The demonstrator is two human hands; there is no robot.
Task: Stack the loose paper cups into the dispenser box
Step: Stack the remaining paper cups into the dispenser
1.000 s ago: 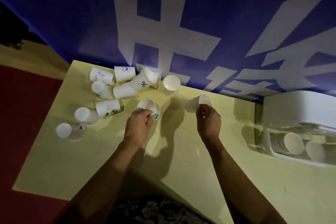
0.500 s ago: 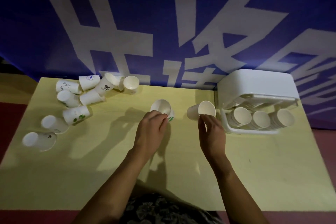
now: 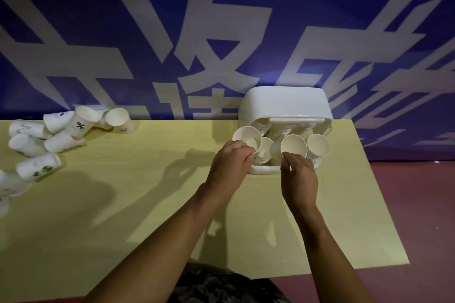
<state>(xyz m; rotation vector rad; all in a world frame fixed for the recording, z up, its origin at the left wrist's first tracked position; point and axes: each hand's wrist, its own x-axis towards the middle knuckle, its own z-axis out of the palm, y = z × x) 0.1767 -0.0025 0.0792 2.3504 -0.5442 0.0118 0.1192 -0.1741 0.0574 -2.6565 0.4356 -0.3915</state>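
The white dispenser box (image 3: 285, 101) lies on its side at the table's far edge, its open face toward me, with stacked cups inside. My left hand (image 3: 229, 167) pinches the rim of a white paper cup (image 3: 247, 139) at the box's left stack. My right hand (image 3: 299, 179) holds another white paper cup (image 3: 294, 146) by its lower rim, in front of the middle stack. A third stack's cup (image 3: 318, 148) shows at the right. Several loose cups (image 3: 59, 141) lie tipped at the table's far left.
The yellow table (image 3: 138, 204) runs from the left edge to a right edge near the box. A blue banner with white characters (image 3: 221, 32) hangs right behind it. Dark red floor (image 3: 418, 204) lies to the right.
Both hands have carried their cups from the middle of the table rightward up to the dispenser box's open face. The view has shifted right, pushing the loose cups to the left edge.
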